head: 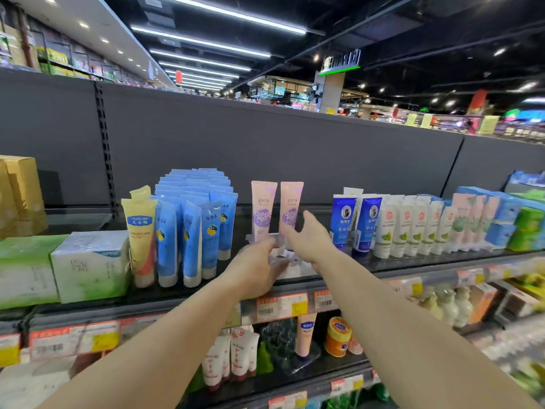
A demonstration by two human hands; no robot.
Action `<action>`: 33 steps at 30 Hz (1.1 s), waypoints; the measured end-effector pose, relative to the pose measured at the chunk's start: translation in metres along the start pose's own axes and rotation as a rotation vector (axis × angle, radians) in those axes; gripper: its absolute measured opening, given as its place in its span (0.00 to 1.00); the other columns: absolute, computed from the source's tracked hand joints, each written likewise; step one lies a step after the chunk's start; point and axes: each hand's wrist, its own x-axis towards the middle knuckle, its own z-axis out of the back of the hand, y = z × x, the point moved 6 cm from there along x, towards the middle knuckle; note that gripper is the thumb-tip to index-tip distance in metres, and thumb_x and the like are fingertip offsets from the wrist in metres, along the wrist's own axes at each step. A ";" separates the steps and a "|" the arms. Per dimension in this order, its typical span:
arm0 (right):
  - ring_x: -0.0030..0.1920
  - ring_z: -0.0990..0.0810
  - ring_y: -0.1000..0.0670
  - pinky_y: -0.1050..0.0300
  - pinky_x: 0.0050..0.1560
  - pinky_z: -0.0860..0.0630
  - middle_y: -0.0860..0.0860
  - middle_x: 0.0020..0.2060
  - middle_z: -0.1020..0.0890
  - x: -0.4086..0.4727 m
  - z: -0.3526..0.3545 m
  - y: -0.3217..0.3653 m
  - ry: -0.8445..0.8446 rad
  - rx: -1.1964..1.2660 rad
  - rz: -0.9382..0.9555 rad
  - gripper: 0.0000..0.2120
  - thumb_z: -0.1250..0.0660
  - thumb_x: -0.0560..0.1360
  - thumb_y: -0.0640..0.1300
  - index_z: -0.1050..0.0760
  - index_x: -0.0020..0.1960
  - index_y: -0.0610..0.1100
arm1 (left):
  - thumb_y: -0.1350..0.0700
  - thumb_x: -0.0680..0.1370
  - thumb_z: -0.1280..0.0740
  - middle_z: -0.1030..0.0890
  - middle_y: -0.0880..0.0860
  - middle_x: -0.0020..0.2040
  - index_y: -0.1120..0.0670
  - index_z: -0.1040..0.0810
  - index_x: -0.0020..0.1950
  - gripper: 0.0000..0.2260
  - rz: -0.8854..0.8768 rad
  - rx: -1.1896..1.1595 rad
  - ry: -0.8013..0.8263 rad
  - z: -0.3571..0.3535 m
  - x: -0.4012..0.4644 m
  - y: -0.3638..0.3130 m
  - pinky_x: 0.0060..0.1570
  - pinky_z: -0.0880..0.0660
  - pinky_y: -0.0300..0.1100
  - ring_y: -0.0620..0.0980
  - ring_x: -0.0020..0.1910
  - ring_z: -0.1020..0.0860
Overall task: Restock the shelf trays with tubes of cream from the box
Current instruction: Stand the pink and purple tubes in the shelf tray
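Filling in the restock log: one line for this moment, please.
left hand: holds clear tray front | right hand: open, at right pink tube | two pink tubes upright in tray

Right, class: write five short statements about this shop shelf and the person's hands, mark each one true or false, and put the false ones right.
1. Two pink tubes stand upright in the clear tray. True.
2. The blue tubes stand right of the pink tubes. False: they stand to the left.
3. The left hand touches the tray's front. True.
4. The right hand holds a yellow tube. False: it holds nothing, fingers straight near the pink tubes.
5. The yellow tube lies flat. False: it stands upright.
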 end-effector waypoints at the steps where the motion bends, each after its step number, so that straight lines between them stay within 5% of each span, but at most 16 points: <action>1: 0.66 0.28 0.46 0.56 0.52 0.31 0.47 0.69 0.29 -0.011 0.002 0.002 -0.010 -0.025 0.020 0.23 0.41 0.81 0.51 0.39 0.73 0.45 | 0.49 0.80 0.38 0.27 0.52 0.69 0.50 0.34 0.73 0.21 -0.012 0.010 -0.005 0.003 -0.002 -0.003 0.58 0.30 0.41 0.50 0.65 0.28; 5: 0.66 0.28 0.46 0.52 0.62 0.30 0.46 0.69 0.28 -0.051 0.005 -0.003 -0.017 -0.157 0.031 0.24 0.43 0.81 0.55 0.36 0.73 0.46 | 0.53 0.81 0.39 0.25 0.53 0.66 0.52 0.32 0.71 0.18 -0.050 0.039 -0.040 0.011 -0.023 -0.013 0.58 0.30 0.43 0.51 0.61 0.26; 8: 0.64 0.27 0.46 0.54 0.59 0.30 0.46 0.66 0.26 -0.080 0.005 -0.008 0.019 -0.256 0.063 0.21 0.41 0.81 0.49 0.34 0.72 0.46 | 0.52 0.81 0.38 0.23 0.54 0.63 0.53 0.31 0.71 0.19 -0.033 0.037 -0.071 0.011 -0.049 -0.013 0.58 0.28 0.44 0.50 0.56 0.25; 13: 0.58 0.24 0.46 0.51 0.58 0.27 0.46 0.61 0.22 -0.132 -0.006 -0.010 0.044 -0.297 0.157 0.17 0.40 0.80 0.50 0.29 0.66 0.47 | 0.49 0.80 0.37 0.26 0.51 0.68 0.54 0.30 0.71 0.21 -0.006 0.141 -0.155 0.009 -0.114 -0.005 0.66 0.33 0.46 0.51 0.67 0.29; 16: 0.65 0.28 0.43 0.49 0.63 0.31 0.46 0.63 0.24 -0.165 -0.031 -0.012 0.085 -0.459 0.319 0.19 0.42 0.79 0.53 0.28 0.66 0.46 | 0.47 0.80 0.39 0.24 0.53 0.65 0.55 0.26 0.66 0.18 0.034 0.257 -0.189 0.009 -0.165 0.009 0.63 0.35 0.43 0.54 0.67 0.29; 20: 0.72 0.36 0.42 0.44 0.71 0.38 0.45 0.70 0.30 -0.220 -0.092 -0.014 0.209 -0.583 0.402 0.33 0.54 0.76 0.65 0.32 0.71 0.48 | 0.45 0.81 0.41 0.33 0.53 0.74 0.53 0.33 0.73 0.23 0.170 0.385 -0.171 0.010 -0.246 0.057 0.73 0.45 0.44 0.53 0.74 0.38; 24: 0.76 0.43 0.43 0.45 0.75 0.45 0.45 0.75 0.37 -0.282 -0.169 0.010 0.422 -0.516 0.432 0.28 0.47 0.79 0.62 0.37 0.75 0.51 | 0.45 0.81 0.42 0.30 0.52 0.71 0.52 0.31 0.71 0.21 0.356 0.422 -0.218 0.037 -0.333 0.114 0.70 0.39 0.45 0.52 0.71 0.35; 33: 0.69 0.32 0.43 0.48 0.67 0.33 0.45 0.67 0.28 -0.426 -0.357 0.095 0.718 -0.471 0.677 0.27 0.41 0.78 0.59 0.33 0.71 0.46 | 0.42 0.77 0.36 0.29 0.56 0.71 0.53 0.30 0.72 0.26 0.689 0.434 -0.269 0.113 -0.525 0.265 0.67 0.35 0.45 0.55 0.70 0.32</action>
